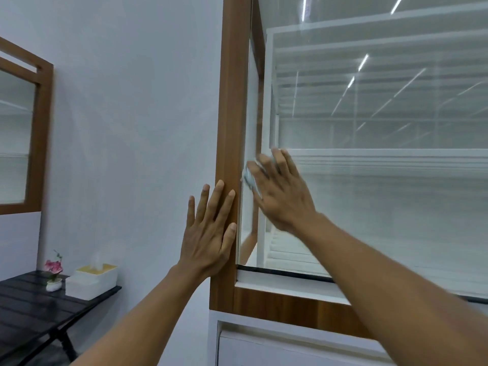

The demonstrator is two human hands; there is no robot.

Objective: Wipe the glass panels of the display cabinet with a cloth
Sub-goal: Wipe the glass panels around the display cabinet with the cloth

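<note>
Cloth under the right grip — pressed on glass panel.

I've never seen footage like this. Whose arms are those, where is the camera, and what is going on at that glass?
There is no machine here. These are a person's two bare arms, filmed by a single camera worn on their head, so you see roughly what they see. The left hand lies flat, fingers straight, against the wooden frame of a display cabinet. The right hand presses a small cloth against the glass panel near its left edge. That hand looks blurred, probably from the wiping. The bright streaks in the glass seem to be reflected ceiling lights. Down on the left, a dark table carries a white tissue box and a little pot of pink flowers.
</note>
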